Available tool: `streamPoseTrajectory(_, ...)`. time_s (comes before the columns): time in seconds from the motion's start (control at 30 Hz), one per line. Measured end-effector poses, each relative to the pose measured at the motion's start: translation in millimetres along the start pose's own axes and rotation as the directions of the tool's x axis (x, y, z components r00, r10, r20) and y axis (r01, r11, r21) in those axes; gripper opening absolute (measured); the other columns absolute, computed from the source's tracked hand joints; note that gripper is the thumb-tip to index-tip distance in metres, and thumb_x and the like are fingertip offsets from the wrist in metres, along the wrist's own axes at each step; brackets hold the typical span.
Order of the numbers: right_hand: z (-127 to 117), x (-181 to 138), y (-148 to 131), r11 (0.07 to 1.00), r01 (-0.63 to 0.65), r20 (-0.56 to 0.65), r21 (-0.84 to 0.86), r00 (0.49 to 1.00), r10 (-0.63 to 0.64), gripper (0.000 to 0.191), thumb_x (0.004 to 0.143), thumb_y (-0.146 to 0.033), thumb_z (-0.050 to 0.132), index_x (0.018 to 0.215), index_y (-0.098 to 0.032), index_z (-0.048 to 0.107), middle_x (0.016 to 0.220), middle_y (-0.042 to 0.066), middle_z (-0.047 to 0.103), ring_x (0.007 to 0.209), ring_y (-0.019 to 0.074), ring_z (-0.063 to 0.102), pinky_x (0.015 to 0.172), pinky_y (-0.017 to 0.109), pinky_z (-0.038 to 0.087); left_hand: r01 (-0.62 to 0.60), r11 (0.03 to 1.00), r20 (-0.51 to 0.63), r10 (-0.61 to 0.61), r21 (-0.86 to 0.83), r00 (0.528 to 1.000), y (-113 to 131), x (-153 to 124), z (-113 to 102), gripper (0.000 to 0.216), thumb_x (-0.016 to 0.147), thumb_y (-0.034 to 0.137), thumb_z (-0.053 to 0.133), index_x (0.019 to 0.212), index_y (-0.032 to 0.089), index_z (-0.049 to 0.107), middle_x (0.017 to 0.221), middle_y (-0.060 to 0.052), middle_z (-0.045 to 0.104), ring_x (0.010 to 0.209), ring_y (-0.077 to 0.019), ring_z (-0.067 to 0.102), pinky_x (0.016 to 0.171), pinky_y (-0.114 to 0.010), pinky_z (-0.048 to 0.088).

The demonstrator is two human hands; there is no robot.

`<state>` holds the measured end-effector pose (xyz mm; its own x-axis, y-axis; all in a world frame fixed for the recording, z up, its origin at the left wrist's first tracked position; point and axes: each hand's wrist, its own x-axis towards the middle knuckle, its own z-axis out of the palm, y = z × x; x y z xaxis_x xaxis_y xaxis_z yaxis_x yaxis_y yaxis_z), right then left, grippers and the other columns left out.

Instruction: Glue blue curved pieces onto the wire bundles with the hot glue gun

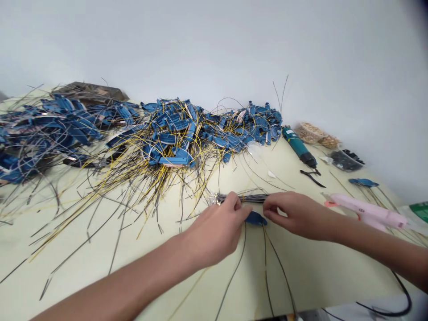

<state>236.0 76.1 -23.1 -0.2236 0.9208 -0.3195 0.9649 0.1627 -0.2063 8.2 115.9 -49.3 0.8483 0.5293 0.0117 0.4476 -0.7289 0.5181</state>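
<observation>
Left hand (pixel 219 232): is bending its fingers at the silvery end of the bundle; whether it is gripping anything, cannot tell. Right hand (pixel 294 214): is curling its fingers by the opposite end; grip, cannot tell. Wire bundle (pixel 257 198), dark: is lying on the table (pixel 314 276), just beyond the blue piece (pixel 256 218), which is sitting between the hands and trailing wires. Blue heap (pixel 175 138), wired: is spreading behind. Pink glue gun (pixel 371 209): is resting at right.

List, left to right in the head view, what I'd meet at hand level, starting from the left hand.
Left hand → blue piece → right hand → pink glue gun → green-and-white package.
</observation>
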Motion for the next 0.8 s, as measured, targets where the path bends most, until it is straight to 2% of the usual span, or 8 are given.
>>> streamPoseTrajectory(0.17, -2.4, 6.2, -3.9, 0.991, -0.116, 0.126, 0.071, 0.986, 0.106, 0.02, 0.092, -0.029, 0.055, 0.08, -0.018, 0.066, 0.072, -0.002, 0.065, 0.064, 0.0126, 0.058, 0.063, 0.028, 0.045, -0.012, 0.999, 0.01, 0.011, 0.034, 1.0, -2.7, -0.4, 2.5, 0.043, 0.093, 0.017, 0.034, 0.132, 0.026, 0.049, 0.111, -0.008, 0.049, 0.065, -0.0151, 0.054, 0.063, -0.032, 0.048)
streamPoseTrajectory(0.3, -1.7, 12.1, 0.0, 0.981, -0.17, 0.249, 0.095, 0.958, 0.142, 0.03, 0.095, -0.04, 0.055, 0.079, -0.015, 0.063, 0.07, -0.003, 0.062, 0.063, 0.0112, 0.058, 0.063, 0.028, 0.049, -0.018, 0.999, 0.006, 0.018, 0.046, 1.0, -3.5, -0.3, 4.0, 0.043, 0.093, 0.016, 0.034, 0.132, 0.026, 0.049, 0.11, -0.008, 0.049, 0.062, -0.0147, 0.052, 0.06, -0.032, 0.046)
streamPoseTrajectory(0.47, -2.0, 18.7, 2.1, 0.972, -0.223, 0.352, 0.068, 0.917, 0.186, 0.03, 0.095, -0.041, 0.055, 0.084, -0.015, 0.063, 0.075, -0.002, 0.064, 0.065, 0.0112, 0.061, 0.064, 0.028, 0.052, -0.025, 0.998, -0.007, 0.026, 0.065, 1.0, -3.0, 0.6, 4.5, 0.042, 0.092, 0.015, 0.035, 0.13, 0.025, 0.049, 0.109, -0.008, 0.049, 0.056, -0.0125, 0.047, 0.055, -0.031, 0.041)
streamPoseTrajectory(0.6, -6.0, 20.3, -7.3, 0.971, -0.239, 0.377, -0.025, 0.897, 0.231, 0.029, 0.095, -0.04, 0.055, 0.084, -0.015, 0.063, 0.076, -0.002, 0.064, 0.065, 0.0109, 0.061, 0.064, 0.028, 0.053, -0.032, 0.995, -0.005, 0.033, 0.091, 0.999, -2.9, 0.8, 5.8, 0.043, 0.088, 0.013, 0.039, 0.128, 0.025, 0.05, 0.108, -0.007, 0.05, 0.05, -0.0099, 0.039, 0.049, -0.029, 0.034)
streamPoseTrajectory(0.8, -10.8, 17.0, -27.1, 0.948, -0.238, 0.314, -0.21, 0.902, 0.296, 0.026, 0.096, -0.039, 0.055, 0.088, -0.015, 0.064, 0.082, 0.0, 0.066, 0.074, 0.0129, 0.064, 0.071, 0.032, 0.054, -0.015, 0.992, 0.018, 0.013, 0.127, 1.0, 0.3, 1.5, 7.2, 0.048, 0.082, 0.011, 0.042, 0.127, 0.026, 0.049, 0.108, -0.006, 0.051, 0.045, -0.0085, 0.03, 0.044, -0.027, 0.025)
